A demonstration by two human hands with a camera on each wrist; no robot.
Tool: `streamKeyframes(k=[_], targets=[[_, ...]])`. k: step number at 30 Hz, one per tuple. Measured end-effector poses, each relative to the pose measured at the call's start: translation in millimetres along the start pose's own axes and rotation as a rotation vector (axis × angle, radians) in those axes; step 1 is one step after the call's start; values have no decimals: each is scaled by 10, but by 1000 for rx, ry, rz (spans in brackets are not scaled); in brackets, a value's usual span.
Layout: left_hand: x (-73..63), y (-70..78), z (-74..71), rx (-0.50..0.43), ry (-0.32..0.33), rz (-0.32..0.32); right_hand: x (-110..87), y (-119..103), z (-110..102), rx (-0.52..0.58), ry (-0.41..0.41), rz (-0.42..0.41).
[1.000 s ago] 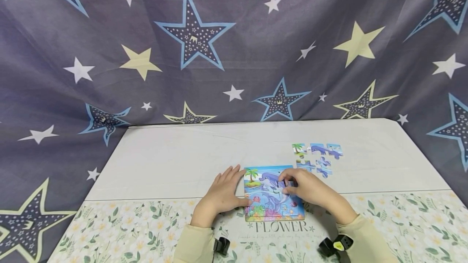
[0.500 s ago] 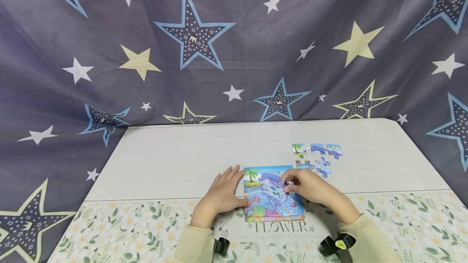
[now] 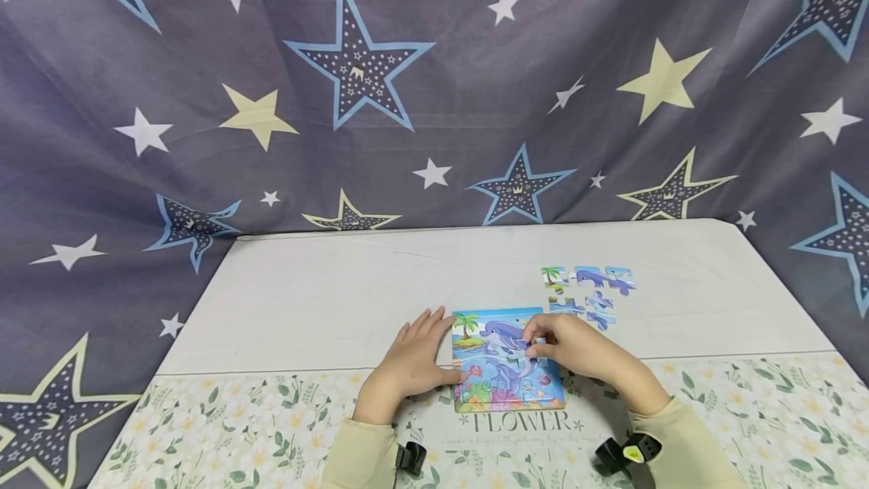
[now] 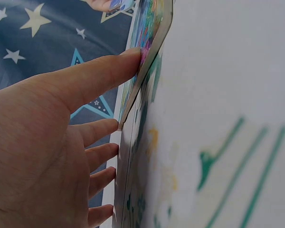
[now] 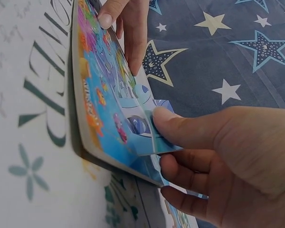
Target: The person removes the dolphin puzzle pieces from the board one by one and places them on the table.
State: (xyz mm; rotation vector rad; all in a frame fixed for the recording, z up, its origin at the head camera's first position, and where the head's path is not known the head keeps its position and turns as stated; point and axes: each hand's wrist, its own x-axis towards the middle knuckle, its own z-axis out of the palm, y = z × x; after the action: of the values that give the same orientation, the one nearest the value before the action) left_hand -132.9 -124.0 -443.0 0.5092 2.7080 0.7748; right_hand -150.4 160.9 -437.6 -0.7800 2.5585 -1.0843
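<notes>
A dolphin jigsaw puzzle in a flat tray (image 3: 485, 404) lies in front of the person, with a palm tree at its upper left and sea creatures along the bottom. My left hand (image 3: 409, 364) lies at its left side, fingers spread and thumb (image 4: 111, 71) on the tray's edge. Over the upper right part, my right hand (image 3: 577, 345) pinches a bluish jigsaw piece (image 5: 141, 126) between thumb and fingers. The piece is tilted in the right wrist view; its far part is hidden by the fingers. A gap shows in the picture beneath it.
Several loose jigsaw pieces (image 3: 591, 278) lie beyond the tray to the right, some with dolphin parts and one with a palm tree. The table has a white far half (image 3: 326, 293) and a floral near half (image 3: 258, 421). A star-patterned curtain (image 3: 407, 164) hangs behind.
My right hand has shifted slightly to the right with the piece, mostly in the first half second, and has barely moved since. The left hand has stayed in place.
</notes>
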Motion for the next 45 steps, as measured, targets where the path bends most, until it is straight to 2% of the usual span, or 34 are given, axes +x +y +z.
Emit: streamKeyframes(k=[9,22,45], targets=[[18,-13,5,8,5,-4,1,4,-37,11,-18,-12],[23,-20,2,12,9,4,-28,37,-191,2,23,16],[13,-2,6,14,1,-1,-209,273,-534,-60,193,83]])
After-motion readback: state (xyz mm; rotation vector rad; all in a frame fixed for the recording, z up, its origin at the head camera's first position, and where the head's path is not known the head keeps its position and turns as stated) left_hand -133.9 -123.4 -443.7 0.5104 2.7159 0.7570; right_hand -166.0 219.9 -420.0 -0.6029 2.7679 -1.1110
